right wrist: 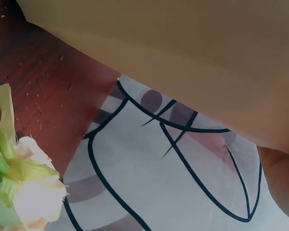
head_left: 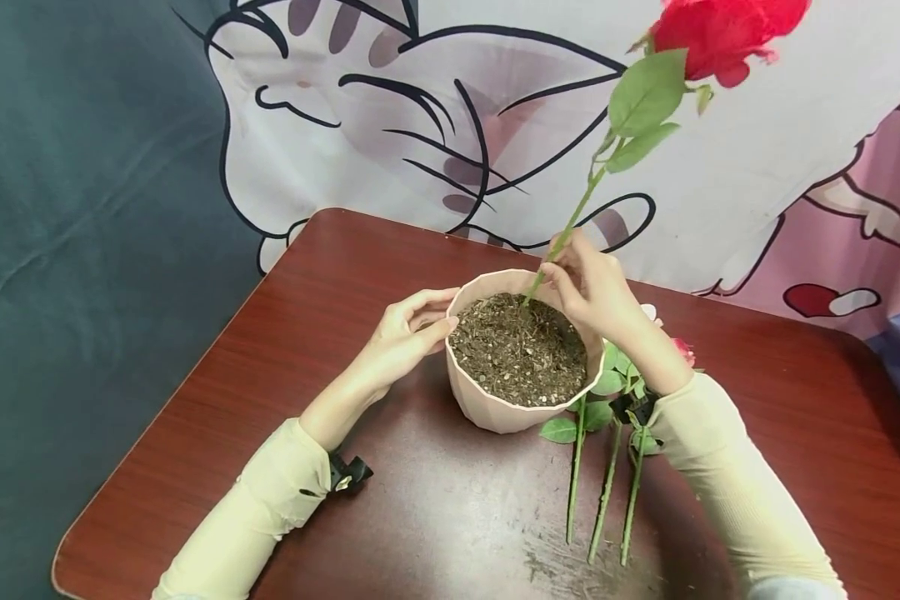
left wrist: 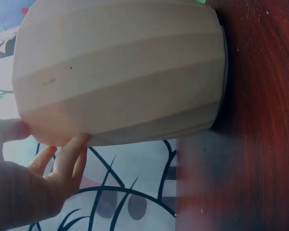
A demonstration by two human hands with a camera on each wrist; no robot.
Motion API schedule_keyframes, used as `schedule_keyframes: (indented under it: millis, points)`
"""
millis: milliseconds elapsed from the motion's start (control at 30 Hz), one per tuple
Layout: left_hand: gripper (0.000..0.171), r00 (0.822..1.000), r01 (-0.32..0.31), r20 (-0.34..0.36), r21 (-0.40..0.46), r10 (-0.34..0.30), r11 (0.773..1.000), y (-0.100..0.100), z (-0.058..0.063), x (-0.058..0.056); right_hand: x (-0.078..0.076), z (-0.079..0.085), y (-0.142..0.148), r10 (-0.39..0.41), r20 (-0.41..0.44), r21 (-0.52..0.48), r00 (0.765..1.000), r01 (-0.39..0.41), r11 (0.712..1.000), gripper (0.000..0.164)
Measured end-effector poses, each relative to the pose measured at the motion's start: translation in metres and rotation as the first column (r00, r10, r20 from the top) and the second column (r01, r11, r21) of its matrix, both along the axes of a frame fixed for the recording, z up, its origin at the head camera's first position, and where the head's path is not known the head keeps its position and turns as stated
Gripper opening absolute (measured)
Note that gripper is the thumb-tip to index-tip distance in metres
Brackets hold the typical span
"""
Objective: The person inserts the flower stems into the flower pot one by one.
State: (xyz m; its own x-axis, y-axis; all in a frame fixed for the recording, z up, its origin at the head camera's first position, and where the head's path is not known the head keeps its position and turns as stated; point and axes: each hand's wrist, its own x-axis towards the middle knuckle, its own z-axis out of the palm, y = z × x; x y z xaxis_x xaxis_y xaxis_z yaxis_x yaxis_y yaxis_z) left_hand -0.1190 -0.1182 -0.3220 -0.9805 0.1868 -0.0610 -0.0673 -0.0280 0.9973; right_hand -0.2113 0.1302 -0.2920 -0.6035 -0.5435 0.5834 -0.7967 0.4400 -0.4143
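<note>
A pale pink faceted flowerpot, filled with dark soil, stands upright on the table. At its left side my left hand grips the rim, thumb at the edge and fingers against the outer wall. My right hand pinches the lower green stem of a red rose above the far right part of the pot. The stem tilts up to the right, and its lower end meets the soil. In the left wrist view, my left fingers press on the pot wall.
Several cut flower stems lie on the brown table right of the pot, blooms partly hidden by my right arm. A pale bloom shows in the right wrist view. Dirt crumbs are scattered near the stem ends. A cartoon-cat curtain hangs behind.
</note>
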Motion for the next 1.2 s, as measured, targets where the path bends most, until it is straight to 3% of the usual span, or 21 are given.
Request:
schedule_keyframes:
  millis: [433, 633, 800, 933, 1067, 1200]
  points:
    - [0.041, 0.999, 0.011, 0.035, 0.002, -0.011, 1.000, -0.003, 0.000, -0.002, -0.005, -0.009, -0.010, 0.004, 0.059, 0.074, 0.998, -0.009, 0.997, 0.014]
    - [0.041, 0.999, 0.010, 0.043, 0.007, -0.010, 1.000, 0.000, 0.001, -0.003, -0.008, -0.009, -0.011, -0.004, 0.042, 0.097, 0.999, 0.000, 0.995, 0.009]
    - [0.041, 0.999, -0.012, 0.048, 0.012, 0.011, 1.000, 0.002, 0.001, -0.002, -0.010, -0.007, -0.014, 0.020, 0.065, 0.132, 0.998, -0.028, 0.991, 0.008]
    - [0.042, 0.999, 0.000, 0.047, 0.017, -0.001, 1.000, 0.003, 0.001, -0.002, -0.007, -0.005, -0.012, -0.008, 0.102, 0.157, 0.995, -0.009, 0.988, 0.008]
    - [0.042, 0.999, 0.000, 0.036, 0.015, -0.001, 1.000, 0.002, 0.001, -0.002, -0.003, -0.003, -0.009, -0.075, 0.247, 0.139, 0.966, 0.041, 0.989, 0.011]
    - [0.042, 0.999, -0.010, 0.030, 0.008, 0.010, 1.000, 0.001, 0.001, -0.002, 0.001, -0.001, -0.008, -0.100, 0.399, 0.060, 0.911, 0.083, 0.995, 0.026]
